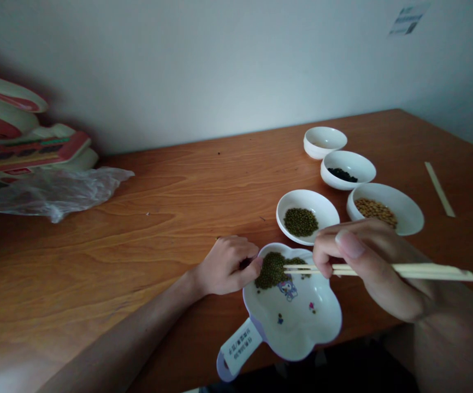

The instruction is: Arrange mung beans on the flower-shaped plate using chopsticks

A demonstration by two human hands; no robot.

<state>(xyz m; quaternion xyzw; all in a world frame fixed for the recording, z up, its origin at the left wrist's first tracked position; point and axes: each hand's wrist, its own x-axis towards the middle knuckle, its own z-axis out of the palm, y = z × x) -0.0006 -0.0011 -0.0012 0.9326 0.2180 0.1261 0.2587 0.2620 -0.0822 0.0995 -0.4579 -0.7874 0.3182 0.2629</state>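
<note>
A white flower-shaped bowl (302, 327) with a purple handle sits at the table's near edge and holds a heap of green beans (272, 269). My left hand (226, 266) is closed in a loose fist, its fingers pressed against the bowl's left rim. My right hand (367, 262) grips a pair of wooden chopsticks (404, 269). Their tips reach into the bowl beside the green beans.
Four white dishes stand behind: one with green beans (301, 221), one with yellow beans (376, 210), one with black beans (342, 174), and one (324, 141) whose contents I cannot make out. A chopstick wrapper (439, 188) lies right; a plastic bag (56, 191) and stacked plates (11, 136) left.
</note>
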